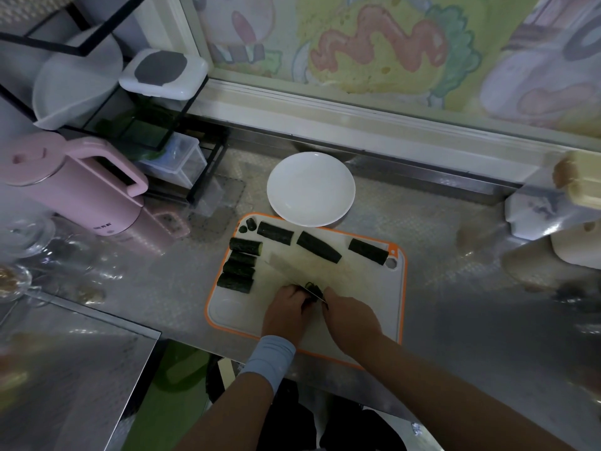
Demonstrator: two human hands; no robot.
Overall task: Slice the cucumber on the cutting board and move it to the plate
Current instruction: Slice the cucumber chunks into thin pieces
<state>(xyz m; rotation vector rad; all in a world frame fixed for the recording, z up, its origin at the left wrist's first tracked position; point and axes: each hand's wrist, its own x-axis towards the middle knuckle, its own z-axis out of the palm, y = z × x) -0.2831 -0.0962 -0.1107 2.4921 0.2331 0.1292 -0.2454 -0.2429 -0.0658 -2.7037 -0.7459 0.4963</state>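
Left grip (286, 312) curled on cucumber piece (313, 291), mid cutting board (367, 288). Right grip (351, 320) wrapped round knife (292, 276). Tuck fingertips, keep strokes even. Cut chunks (274, 233) line board's far and left edges. Plate (310, 188) at far edge.

Plate (310, 188) behind cutting board (364, 294); cucumber pieces (239, 266) on board.

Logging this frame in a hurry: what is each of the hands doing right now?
Left hand: holds a cucumber piece down on the cutting board.
Right hand: grips the knife, with the blade at that piece.
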